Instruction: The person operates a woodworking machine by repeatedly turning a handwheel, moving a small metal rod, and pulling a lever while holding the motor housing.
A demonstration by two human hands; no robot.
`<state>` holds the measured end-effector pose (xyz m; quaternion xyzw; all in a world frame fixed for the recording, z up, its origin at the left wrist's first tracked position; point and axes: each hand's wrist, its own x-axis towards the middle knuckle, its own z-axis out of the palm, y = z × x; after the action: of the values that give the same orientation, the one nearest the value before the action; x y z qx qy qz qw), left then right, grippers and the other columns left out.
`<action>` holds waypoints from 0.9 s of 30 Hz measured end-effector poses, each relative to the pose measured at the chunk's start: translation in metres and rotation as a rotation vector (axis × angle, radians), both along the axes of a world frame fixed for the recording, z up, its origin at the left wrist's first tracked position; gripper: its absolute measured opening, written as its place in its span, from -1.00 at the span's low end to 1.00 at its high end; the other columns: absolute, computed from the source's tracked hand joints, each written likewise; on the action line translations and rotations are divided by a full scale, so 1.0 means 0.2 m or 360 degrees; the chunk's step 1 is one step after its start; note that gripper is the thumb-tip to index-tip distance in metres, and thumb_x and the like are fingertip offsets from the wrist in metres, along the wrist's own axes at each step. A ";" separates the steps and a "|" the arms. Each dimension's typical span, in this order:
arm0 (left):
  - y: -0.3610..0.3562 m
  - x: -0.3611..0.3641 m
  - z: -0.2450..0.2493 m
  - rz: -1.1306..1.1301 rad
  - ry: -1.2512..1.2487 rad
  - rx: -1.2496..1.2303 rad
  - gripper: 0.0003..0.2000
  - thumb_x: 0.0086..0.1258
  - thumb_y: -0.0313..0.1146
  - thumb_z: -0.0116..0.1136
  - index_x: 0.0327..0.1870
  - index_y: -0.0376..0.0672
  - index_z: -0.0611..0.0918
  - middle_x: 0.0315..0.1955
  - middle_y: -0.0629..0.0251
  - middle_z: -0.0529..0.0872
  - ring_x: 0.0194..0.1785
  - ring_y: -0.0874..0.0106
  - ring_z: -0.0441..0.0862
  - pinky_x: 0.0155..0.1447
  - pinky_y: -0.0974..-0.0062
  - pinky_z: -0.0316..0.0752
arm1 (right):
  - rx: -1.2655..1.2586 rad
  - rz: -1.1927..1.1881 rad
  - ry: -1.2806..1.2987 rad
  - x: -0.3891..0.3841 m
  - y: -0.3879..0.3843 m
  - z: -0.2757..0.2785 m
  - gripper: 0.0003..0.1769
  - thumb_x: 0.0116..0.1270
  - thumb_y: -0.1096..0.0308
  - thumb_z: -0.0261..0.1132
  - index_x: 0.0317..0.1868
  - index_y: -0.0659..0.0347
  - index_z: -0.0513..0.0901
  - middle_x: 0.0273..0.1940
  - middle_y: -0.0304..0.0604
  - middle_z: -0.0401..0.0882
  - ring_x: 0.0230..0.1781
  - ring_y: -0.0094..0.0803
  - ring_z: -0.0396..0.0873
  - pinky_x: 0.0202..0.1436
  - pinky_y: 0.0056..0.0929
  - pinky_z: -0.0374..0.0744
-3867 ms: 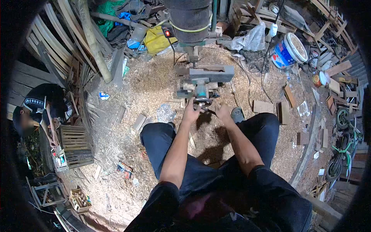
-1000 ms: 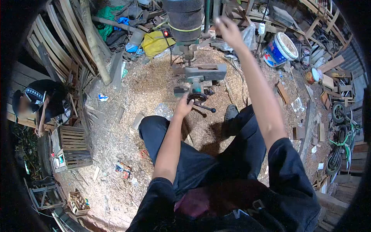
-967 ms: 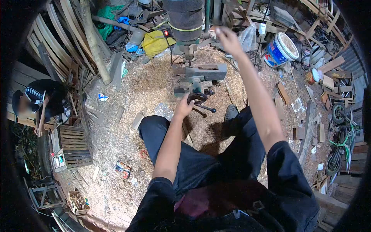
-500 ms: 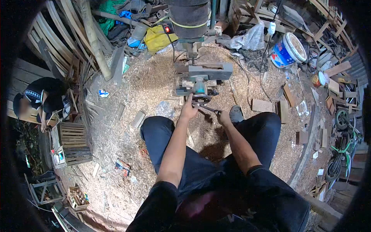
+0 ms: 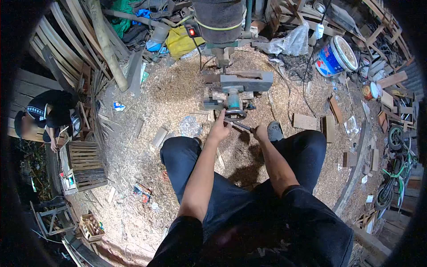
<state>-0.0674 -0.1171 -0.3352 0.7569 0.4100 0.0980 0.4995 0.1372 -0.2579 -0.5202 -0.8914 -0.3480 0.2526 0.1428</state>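
A machine with a dark drum-like housing (image 5: 220, 20) stands in front of me, its bit pointing down over a wooden block (image 5: 247, 82) held on a metal carriage. Below the block is a round handwheel (image 5: 235, 115). My left hand (image 5: 219, 129) is at the left side of the wheel, its index finger stretched along the rim; what the other fingers hold is hard to see. My right hand (image 5: 261, 133) is closed round the end of a dark lever (image 5: 242, 126), which slants up and left toward the wheel.
Wood pieces (image 5: 304, 121) lie right of my foot. A white and blue bucket (image 5: 336, 56) stands at the upper right, with a green bike (image 5: 396, 173) farther right. Another person (image 5: 51, 111) sits at the left beside a slatted crate (image 5: 86, 164).
The wooden block and carriage have shifted slightly right relative to the bit. My left hand's thumb has lifted away from the lever. The view has shifted slightly.
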 end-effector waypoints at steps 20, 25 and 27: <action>0.75 0.64 1.73 0.0434 -0.1223 0.2111 -0.56 0.33 -0.14 0.29 0.08 -0.26 0.53 0.20 -0.09 0.46 0.38 -0.10 0.27 0.49 0.03 0.11 | 0.1898 -0.0317 0.0128 0.67 1.41 2.77 -0.39 0.27 -0.08 0.38 -0.02 0.39 0.70 0.01 0.15 0.69 0.12 -0.14 0.61 0.22 -0.19 0.49; 0.77 0.62 1.74 0.0313 -0.1269 0.2134 -0.57 0.34 -0.17 0.29 0.08 -0.27 0.51 0.16 -0.11 0.46 0.32 -0.11 0.29 0.44 0.00 0.14 | 0.1835 -0.0521 0.0041 0.87 1.79 3.00 -0.03 0.38 -0.40 0.08 0.37 0.41 0.39 0.26 0.16 0.48 0.29 -0.10 0.43 0.35 -0.26 0.38; 0.79 0.63 1.73 0.0315 -0.1242 0.2147 -0.56 0.35 -0.15 0.29 0.08 -0.27 0.50 0.16 -0.12 0.45 0.33 -0.11 0.28 0.44 0.01 0.14 | 0.2141 -0.0399 0.0613 0.82 1.66 3.23 0.01 0.23 -0.57 0.08 0.06 0.38 0.62 -0.08 0.11 0.65 -0.07 -0.13 0.62 0.01 -0.26 0.58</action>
<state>0.0586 0.0411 0.0101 0.7675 0.1223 0.6286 0.0289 0.3021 0.0748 0.1266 -0.5828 -0.2920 0.1176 0.7492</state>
